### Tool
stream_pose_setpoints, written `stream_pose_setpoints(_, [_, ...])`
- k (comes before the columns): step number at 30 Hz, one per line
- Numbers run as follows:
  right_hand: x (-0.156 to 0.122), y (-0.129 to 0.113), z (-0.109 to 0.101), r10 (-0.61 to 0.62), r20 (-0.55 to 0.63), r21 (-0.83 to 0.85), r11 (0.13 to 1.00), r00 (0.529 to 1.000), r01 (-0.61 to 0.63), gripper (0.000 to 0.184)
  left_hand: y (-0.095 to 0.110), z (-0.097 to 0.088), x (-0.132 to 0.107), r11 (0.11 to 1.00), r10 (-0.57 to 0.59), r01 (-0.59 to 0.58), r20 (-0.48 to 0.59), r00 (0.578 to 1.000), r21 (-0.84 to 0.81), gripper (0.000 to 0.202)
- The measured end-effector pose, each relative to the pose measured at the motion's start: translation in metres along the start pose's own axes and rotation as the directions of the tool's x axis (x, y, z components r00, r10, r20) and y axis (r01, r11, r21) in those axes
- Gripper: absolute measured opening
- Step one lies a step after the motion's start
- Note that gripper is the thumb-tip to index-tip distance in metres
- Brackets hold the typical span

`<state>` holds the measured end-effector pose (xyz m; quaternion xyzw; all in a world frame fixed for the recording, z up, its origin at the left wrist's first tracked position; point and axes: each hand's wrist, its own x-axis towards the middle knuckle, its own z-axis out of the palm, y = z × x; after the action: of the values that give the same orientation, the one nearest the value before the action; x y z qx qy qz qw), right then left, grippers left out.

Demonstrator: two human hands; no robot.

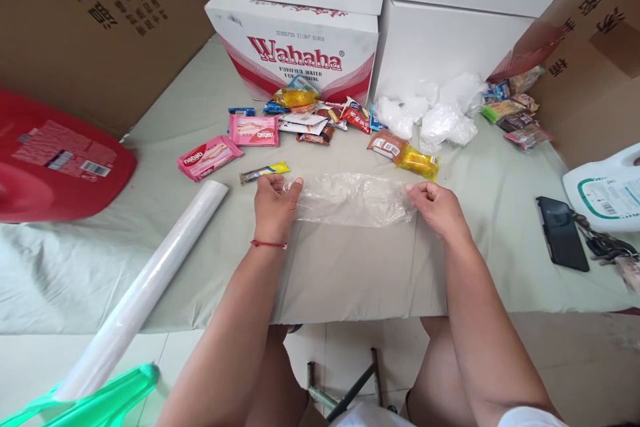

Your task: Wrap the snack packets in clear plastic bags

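Note:
A clear plastic bag [353,203] is stretched sideways between my two hands, just above the cloth-covered table. My left hand [276,203] pinches its left end, thumb on top, fingers curled. At the other end, my right hand [437,207] grips the film between thumb and fingers. Just beyond my left fingers lies a small yellow and dark snack packet [265,171]. A brown and yellow pair of snack packs [405,155] rests beyond my right hand. Two pink wafer packs [210,157] sit to the left, near a pile of wrapped snacks [330,117].
Crumpled white plastic bags [445,113] lie at the back right, beside more snacks [517,113]. A plastic film roll [150,287] slants over the left table edge. A red jug [60,160], white jug [607,190], phone [563,233] and keys [607,240] flank the workspace. Boxes [300,47] stand behind.

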<state>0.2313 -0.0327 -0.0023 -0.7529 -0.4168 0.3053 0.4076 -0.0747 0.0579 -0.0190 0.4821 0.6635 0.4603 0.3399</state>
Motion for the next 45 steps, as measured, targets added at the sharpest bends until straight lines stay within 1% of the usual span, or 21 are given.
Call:
stream_pose_setpoints(2, [-0.004,-0.005,0.001,-0.002,0.035,0.083,0.997,0.999,-0.001,0.037,0.007,-0.004,-0.004,0.981,0.139,-0.114,-0.155,0.978,0.158,0.049])
stream_pose_setpoints(4, [-0.009,-0.012,0.001,-0.074,-0.004,0.127,0.989,0.997,0.074,0.029,0.017,-0.006,-0.014,0.899,0.386,-0.320,-0.192,0.902,0.300,0.045])
stream_pose_setpoints(6, [-0.017,-0.019,0.003,-0.202,-0.045,0.090,0.975,0.978,0.206,0.021,0.023,-0.005,-0.027,0.834,0.520,-0.492,-0.060,0.852,0.248,0.024])
stream_pose_setpoints(8, [-0.029,-0.025,0.007,-0.363,-0.048,0.009,0.932,0.931,0.363,0.015,0.024,0.002,-0.040,0.840,0.516,-0.541,0.241,0.822,0.043,0.021])
stream_pose_setpoints(10, [-0.047,-0.028,0.015,-0.519,-0.022,-0.085,0.853,0.855,0.515,0.009,0.022,0.010,-0.051,0.881,0.448,-0.469,0.424,0.787,-0.058,0.022])
stream_pose_setpoints(11, [-0.058,-0.027,0.020,-0.586,0.001,-0.130,0.804,0.810,0.581,0.006,0.021,0.014,-0.055,0.925,0.368,-0.364,0.483,0.795,-0.107,0.021])
stream_pose_setpoints(13, [-0.081,-0.024,0.033,-0.688,0.064,-0.202,0.700,0.723,0.685,0.010,0.020,0.019,-0.062,0.977,0.186,-0.096,0.542,0.820,-0.189,0.012])
stream_pose_setpoints(15, [-0.102,-0.019,0.047,-0.754,0.145,-0.249,0.599,0.640,0.762,0.017,0.023,0.019,-0.068,0.954,0.032,0.152,0.588,0.808,-0.260,0.005])
stream_pose_setpoints(17, [-0.116,-0.015,0.059,-0.785,0.218,-0.267,0.523,0.580,0.809,0.021,0.027,0.016,-0.073,0.905,-0.061,0.296,0.597,0.800,-0.305,0.024])
stream_pose_setpoints(21, [-0.129,-0.016,0.075,-0.773,0.383,-0.197,0.467,0.506,0.862,0.025,0.030,0.012,-0.081,0.915,-0.151,0.312,0.501,0.852,-0.256,0.045])
stream_pose_setpoints(25, [-0.127,-0.030,0.067,-0.645,0.617,0.073,0.617,0.451,0.783,0.017,0.025,0.015,-0.084,0.973,-0.129,0.201,0.455,0.881,-0.115,0.031])
stream_pose_setpoints(27, [-0.120,-0.039,0.055,-0.625,0.607,0.211,0.722,0.490,0.659,0.018,0.022,0.018,-0.087,0.991,-0.064,0.110,0.444,0.894,-0.078,0.021])
stream_pose_setpoints(28, [-0.115,-0.043,0.049,-0.617,0.544,0.248,0.766,0.569,0.593,0.020,0.021,0.020,-0.089,0.996,-0.020,0.059,0.444,0.896,-0.073,0.023])
stream_pose_setpoints(30, [-0.100,-0.045,0.040,-0.539,0.272,0.225,0.841,0.797,0.492,0.025,0.020,0.023,-0.094,0.995,0.085,-0.057,0.441,0.894,-0.077,0.028])
stream_pose_setpoints(31, [-0.091,-0.044,0.037,-0.474,0.098,0.159,0.876,0.875,0.456,0.026,0.020,0.025,-0.097,0.989,0.144,-0.121,0.439,0.887,-0.080,0.027])
stream_pose_setpoints(32, [-0.080,-0.042,0.036,-0.422,-0.051,0.062,0.903,0.905,0.425,0.025,0.019,0.026,-0.100,0.979,0.203,-0.186,0.444,0.873,-0.082,0.026])
stream_pose_setpoints(34, [-0.055,-0.035,0.037,-0.396,-0.156,-0.160,0.914,0.905,0.372,0.021,0.019,0.027,-0.105,0.948,0.310,-0.307,0.479,0.821,-0.088,0.025])
stream_pose_setpoints(37, [-0.021,-0.023,0.040,-0.295,0.063,-0.355,0.886,0.953,0.298,0.033,0.017,0.027,-0.109,0.880,0.448,-0.459,0.538,0.714,-0.123,0.026])
stream_pose_setpoints(39, [-0.008,-0.019,0.040,-0.160,0.213,-0.375,0.897,0.964,0.232,0.037,0.017,0.025,-0.109,0.853,0.494,-0.500,0.541,0.681,-0.150,0.026])
stream_pose_setpoints(42, [-0.005,-0.016,0.039,-0.098,0.298,-0.366,0.907,0.949,0.209,0.022,0.016,0.021,-0.107,0.887,0.455,-0.420,0.520,0.723,-0.191,0.026])
stream_pose_setpoints(45, [-0.011,-0.013,0.040,-0.190,0.240,-0.318,0.911,0.952,0.262,0.016,0.016,0.017,-0.104,0.931,0.349,-0.237,0.480,0.805,-0.280,0.029])
